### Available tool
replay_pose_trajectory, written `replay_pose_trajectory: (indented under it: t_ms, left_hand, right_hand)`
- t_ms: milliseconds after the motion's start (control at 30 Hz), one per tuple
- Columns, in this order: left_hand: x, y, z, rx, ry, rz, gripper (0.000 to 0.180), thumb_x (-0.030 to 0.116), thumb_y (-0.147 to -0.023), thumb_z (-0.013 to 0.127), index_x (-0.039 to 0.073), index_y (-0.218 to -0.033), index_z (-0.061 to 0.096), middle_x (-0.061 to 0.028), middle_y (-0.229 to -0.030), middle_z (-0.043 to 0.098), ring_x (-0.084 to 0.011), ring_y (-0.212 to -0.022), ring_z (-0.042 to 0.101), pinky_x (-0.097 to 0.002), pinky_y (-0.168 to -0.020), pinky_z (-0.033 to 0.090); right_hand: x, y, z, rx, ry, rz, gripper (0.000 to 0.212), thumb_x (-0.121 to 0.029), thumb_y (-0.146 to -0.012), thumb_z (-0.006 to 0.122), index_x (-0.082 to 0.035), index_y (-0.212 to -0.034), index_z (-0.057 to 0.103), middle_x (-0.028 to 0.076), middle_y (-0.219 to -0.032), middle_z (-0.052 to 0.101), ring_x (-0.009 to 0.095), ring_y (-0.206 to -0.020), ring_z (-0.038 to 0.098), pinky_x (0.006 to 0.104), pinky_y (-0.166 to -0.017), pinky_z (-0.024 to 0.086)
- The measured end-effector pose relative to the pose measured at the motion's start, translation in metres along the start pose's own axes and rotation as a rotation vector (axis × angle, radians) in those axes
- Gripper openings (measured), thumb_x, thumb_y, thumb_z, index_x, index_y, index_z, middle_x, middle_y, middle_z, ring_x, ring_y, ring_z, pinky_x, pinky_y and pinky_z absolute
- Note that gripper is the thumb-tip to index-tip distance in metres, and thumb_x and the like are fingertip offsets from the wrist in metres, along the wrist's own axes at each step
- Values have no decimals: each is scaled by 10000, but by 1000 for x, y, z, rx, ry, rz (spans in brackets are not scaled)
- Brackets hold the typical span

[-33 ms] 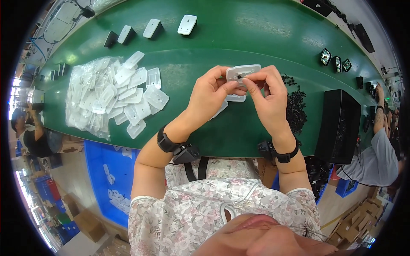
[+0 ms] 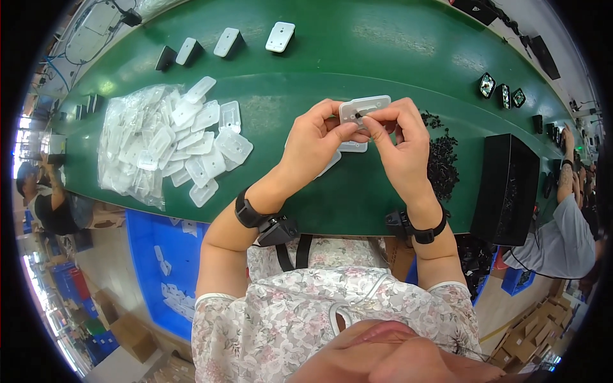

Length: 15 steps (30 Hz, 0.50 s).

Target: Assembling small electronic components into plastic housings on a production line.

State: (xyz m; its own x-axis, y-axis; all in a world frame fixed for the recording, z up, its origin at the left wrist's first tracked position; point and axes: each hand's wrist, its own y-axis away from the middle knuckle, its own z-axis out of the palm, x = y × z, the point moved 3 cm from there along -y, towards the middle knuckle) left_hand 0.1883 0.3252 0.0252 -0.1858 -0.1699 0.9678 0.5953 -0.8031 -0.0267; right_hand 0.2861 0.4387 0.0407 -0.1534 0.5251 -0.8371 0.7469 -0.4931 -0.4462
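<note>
1. above the green table [image 2: 281, 83], holding a white plate [image 2: 370, 104], thin, translucent and round-cornered, tilted up between both hands.
2. gripping that plate by its left end with the left hand [image 2: 313, 134], pressing thumb in front and fingers behind, leaving no gap beyond its thickness.
3. pinching at a small black part [image 2: 359, 115] with the right hand [image 2: 407, 131], holding thumb and forefinger close together against the near face of the plate; covering much of the part with fingertips, so cannot tell its seating.
4. having two loose plates [image 2: 353, 147] lying on the table just below the hands, partly hidden.
5. having, just right of the right hand, a spread of tiny black pieces [image 2: 444, 163], and beyond it a black box [image 2: 488, 185].
6. having, well to the left, a heap of similar plates [image 2: 204, 153], lying partly in a clear bag [image 2: 112, 153].
7. facing, toward the far side, a row of four dark blocks [image 2: 228, 43], showing pale tops on three; farther right, three glossy dark units [image 2: 505, 96].
8. wearing a black band [image 2: 248, 209] on each wrist.
9. having, below the table edge at left, a blue bin [image 2: 143, 255] with pale plates inside.
10. sharing the room with one person [image 2: 54, 210] at far left and another in grey [image 2: 565, 233] at far right.
</note>
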Motion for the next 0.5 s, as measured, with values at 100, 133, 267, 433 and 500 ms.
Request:
replay_pose_trajectory:
  t_ms: [100,133,267,433,500]
  left_hand:
    - [-4,0,-2,-13,18,0,174,3,-881,534,-65,-1041,526,-110,-994,595,-185,-882,627,-283,-794,522]
    - [-4,-1,-2,-4,15,24,157,5,-879,539,-67,-1019,533,-104,-991,590,-184,-904,620,-287,-803,519]
    - [-4,0,1,14,-32,142,82,-7,-860,556,-59,-924,553,-66,-896,553,-162,-797,639,-264,-729,536]
    - [-3,-1,-1,29,-222,290,76,4,-860,562,-54,-906,548,-57,-868,560,-144,-782,638,-249,-684,534]
    - [-2,-2,-2,26,-159,237,73,6,-862,560,-53,-903,547,-58,-860,566,-142,-777,638,-248,-682,533]
  right_hand:
    - [2,0,2,-11,8,-5,66,-1,-795,647,-7,-828,589,15,-818,479,70,-666,454,193,-570,367]
    - [3,0,2,-8,14,-6,65,-2,-797,645,-7,-824,586,14,-816,478,68,-669,454,192,-576,367]
    - [6,0,2,-16,-48,85,66,-6,-802,640,-10,-811,575,6,-803,475,62,-671,452,191,-588,364]
    - [8,0,6,-19,-68,110,96,-38,-800,660,-19,-817,568,-7,-786,465,54,-659,431,185,-575,349]
    - [9,1,5,-6,-29,86,115,-53,-795,673,-25,-828,566,-11,-778,458,51,-644,413,181,-566,338]
